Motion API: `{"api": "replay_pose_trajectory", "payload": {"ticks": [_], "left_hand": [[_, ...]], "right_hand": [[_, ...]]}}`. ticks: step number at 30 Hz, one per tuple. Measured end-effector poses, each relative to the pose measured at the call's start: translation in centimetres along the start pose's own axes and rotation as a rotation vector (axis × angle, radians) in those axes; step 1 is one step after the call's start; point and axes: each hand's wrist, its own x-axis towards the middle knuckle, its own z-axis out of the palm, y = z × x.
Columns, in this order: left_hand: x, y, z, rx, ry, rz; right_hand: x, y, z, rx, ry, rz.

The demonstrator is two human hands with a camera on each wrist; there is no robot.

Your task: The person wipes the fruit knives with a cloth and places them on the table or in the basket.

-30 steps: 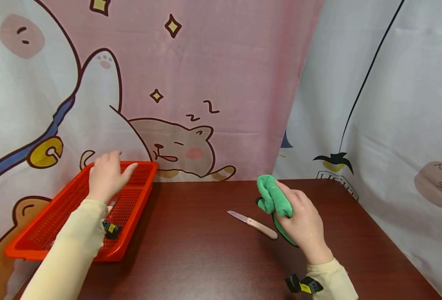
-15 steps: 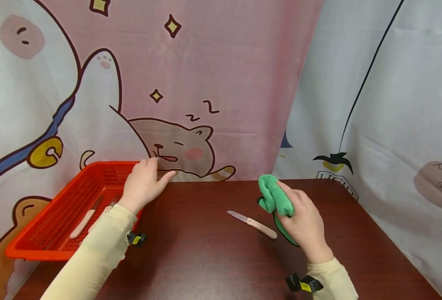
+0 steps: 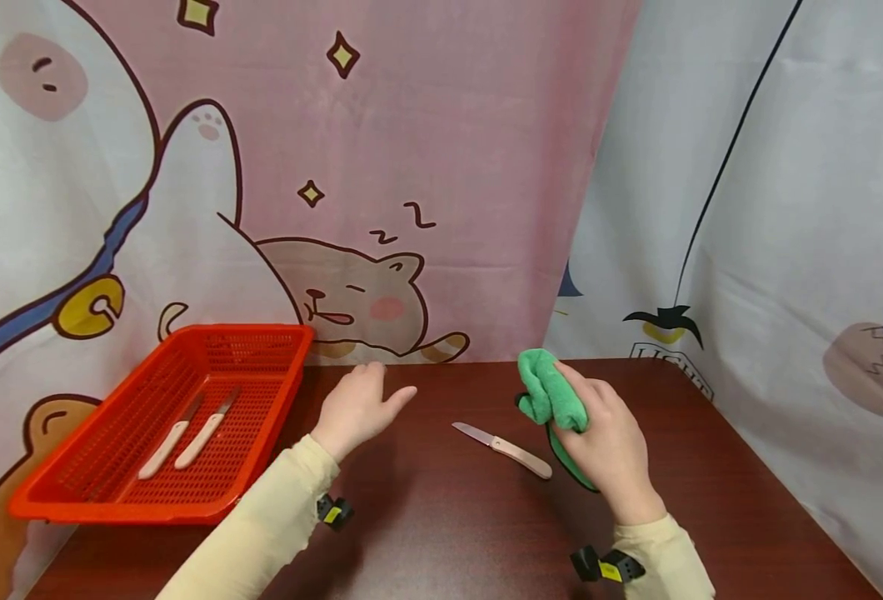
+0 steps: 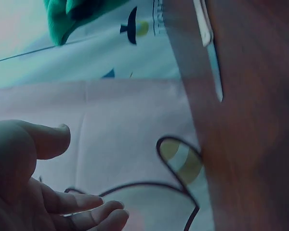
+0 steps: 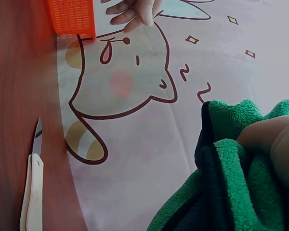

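Observation:
A knife (image 3: 521,457) with a cream handle lies on the brown table, its blade pointing to the far left. Above the table to its left is my left hand (image 3: 361,410), fingers extended, thumb apart, nothing in its grasp; the left wrist view shows the same hand (image 4: 43,187) with relaxed fingers. My right hand (image 3: 608,442) grips a bunched green cloth (image 3: 550,392) with a dark edge, held above the table right of the knife. In the right wrist view, thumb and cloth (image 5: 236,168) fill the lower right corner.
At the left stands a red plastic basket (image 3: 250,450) with perforated walls. Two cream-handled knives lie inside it: one nearer the left (image 3: 164,450), another beside it (image 3: 202,440). A printed curtain (image 3: 479,208) hangs behind the table (image 3: 411,533).
My left hand has moved right, from over the red basket to above the table near the loose knife. The right hand with the green cloth has stayed almost still.

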Motion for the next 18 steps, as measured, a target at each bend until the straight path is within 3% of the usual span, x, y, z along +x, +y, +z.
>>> {"api": "replay_pose_trajectory", "payload": {"ticks": [18], "left_hand": [[-0.6, 6.2, 7.2, -0.046, -0.219, 0.077]], "right_hand": [[0.1, 0.6, -0.1, -0.003, -0.019, 0.041]]}}
